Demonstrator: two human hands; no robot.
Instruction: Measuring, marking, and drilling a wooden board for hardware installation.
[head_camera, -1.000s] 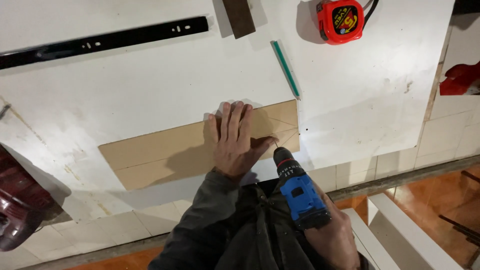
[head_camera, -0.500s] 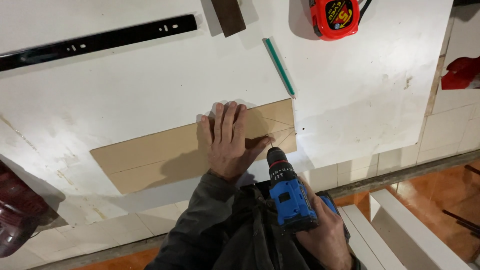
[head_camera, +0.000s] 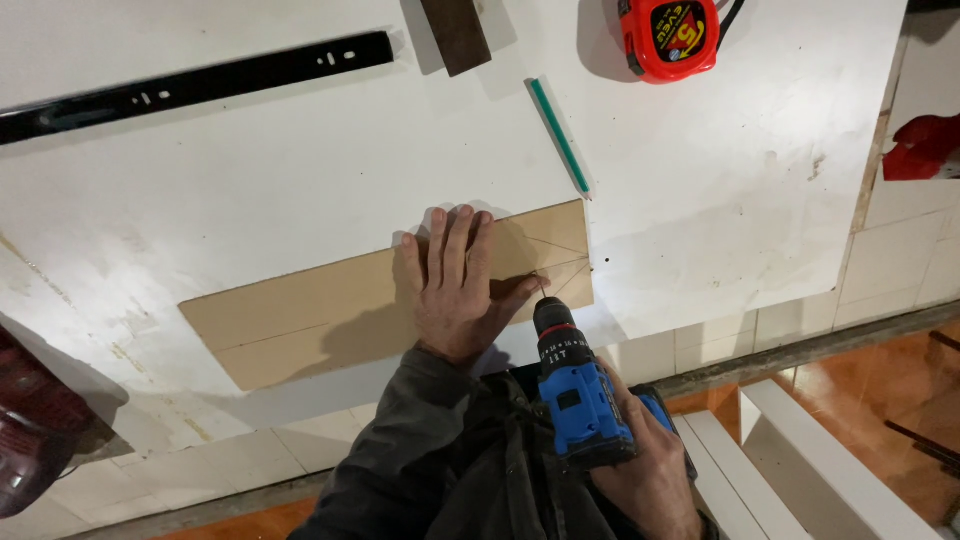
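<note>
Head view: left hand (head_camera: 458, 290) is spread flat, pinning the thin brown board (head_camera: 330, 305) on the white table (head_camera: 250, 190). Right hand (head_camera: 645, 475) is wrapped tight around the blue cordless drill (head_camera: 575, 390), bit at the pencilled cross near the board's right end. I'd keep the drill square and that thumb well off the bit.

The drill (head_camera: 575, 395) is bright blue with a black chuck ringed by a thin red band. The board (head_camera: 330, 310) is plain tan, crossed by faint pencil lines. The tabletop (head_camera: 250, 170) is white with brownish scuffs and stains. A pencil (head_camera: 560, 137) is teal green, the tape measure (head_camera: 672, 36) red-orange with a black and yellow label, the slide rail (head_camera: 190, 88) glossy black, and a small block (head_camera: 455, 35) dark brown. The floor (head_camera: 860, 395) is orange-brown tile.
</note>
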